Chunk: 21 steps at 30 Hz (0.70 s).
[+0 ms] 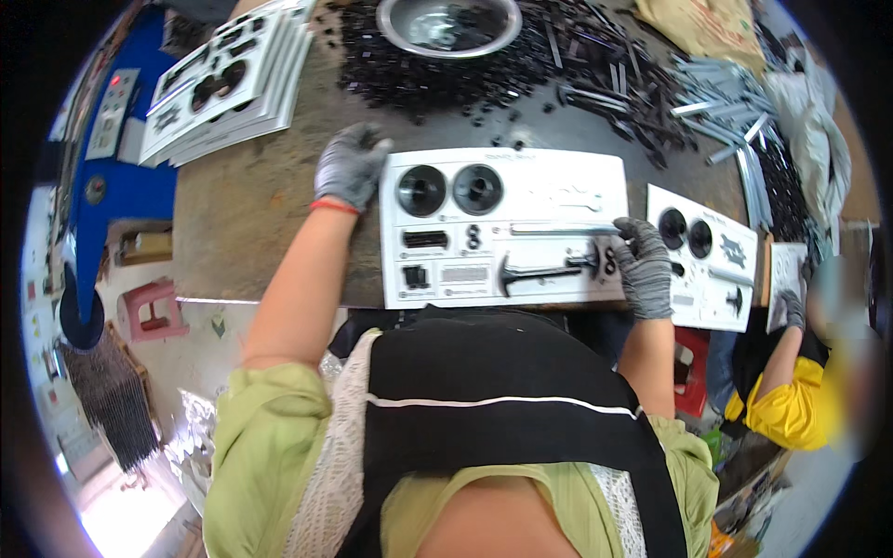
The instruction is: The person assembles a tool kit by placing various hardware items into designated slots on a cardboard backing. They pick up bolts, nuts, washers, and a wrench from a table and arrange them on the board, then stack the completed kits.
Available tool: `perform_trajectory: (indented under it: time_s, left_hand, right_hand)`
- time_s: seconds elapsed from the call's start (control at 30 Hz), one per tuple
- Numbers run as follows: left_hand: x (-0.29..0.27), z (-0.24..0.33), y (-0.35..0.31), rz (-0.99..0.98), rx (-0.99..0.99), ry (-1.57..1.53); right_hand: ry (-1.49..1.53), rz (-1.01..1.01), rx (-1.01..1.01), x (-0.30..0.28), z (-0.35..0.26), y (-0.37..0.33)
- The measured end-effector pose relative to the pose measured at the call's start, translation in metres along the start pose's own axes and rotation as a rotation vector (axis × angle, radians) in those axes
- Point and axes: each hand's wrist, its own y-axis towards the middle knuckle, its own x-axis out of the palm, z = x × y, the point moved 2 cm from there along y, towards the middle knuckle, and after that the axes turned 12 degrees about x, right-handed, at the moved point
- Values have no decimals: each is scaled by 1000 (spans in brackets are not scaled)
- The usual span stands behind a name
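A white printed board [549,167] lies before me at the table's front edge. On it are two black discs [477,189], a black cylindrical piece [426,239], a black T-shaped part [539,272] and a long metal tube [558,230]. One printed outline at its upper right has no part on it. My left hand [349,169], in a grey glove, grips the board's upper left edge with curled fingers. At the opposite edge, my gloved right hand [645,270] closes its fingertips on the tube's right end; part of that grip is hidden.
Behind the board are heaped small black parts [400,79], a metal bowl [451,46] and loose metal tubes [726,98]. Stacked filled boards [279,102] stand at far left. Another filled board [698,298] lies close on the right, beyond it a co-worker's yellow sleeve [791,409].
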Motion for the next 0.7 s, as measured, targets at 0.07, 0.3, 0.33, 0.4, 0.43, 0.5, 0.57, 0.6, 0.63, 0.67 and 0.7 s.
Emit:
perform_trajectory:
  time_s: [0.07,0.3,0.33,0.4,0.43,0.5,0.57,0.6,0.63,0.67,0.7]
  left_hand:
    - [4,-12,28,-54,44,145]
    - [-27,-7,91,0,-159,439]
    - [-29,-25,100,4,-148,397]
    - [-27,-34,114,-54,-82,363]
    - [-25,-32,117,-77,-53,388]
    - [-21,-40,121,-90,-17,318]
    - [-17,-41,112,-158,12,234]
    - [-15,-42,103,-189,24,193]
    - [-17,-40,89,-184,67,207]
    - [-17,-37,77,-233,78,184]
    - [-18,-34,66,-281,86,161]
  right_hand:
    - [0,-32,-41,7,-4,10]
    - [-40,-153,-156,32,-66,9]
    - [-15,-202,-105,37,-74,8]
    - [-83,-212,-112,42,-78,7]
    - [-71,-212,-156,47,-74,7]
    - [-75,-238,-86,49,-71,9]
    - [-113,-239,-60,51,-74,8]
    - [-138,-240,-96,52,-79,9]
    - [-162,-241,-132,55,-84,12]
    - [-183,-240,-164,57,-89,13]
    - [-232,-248,-190,62,-96,17]
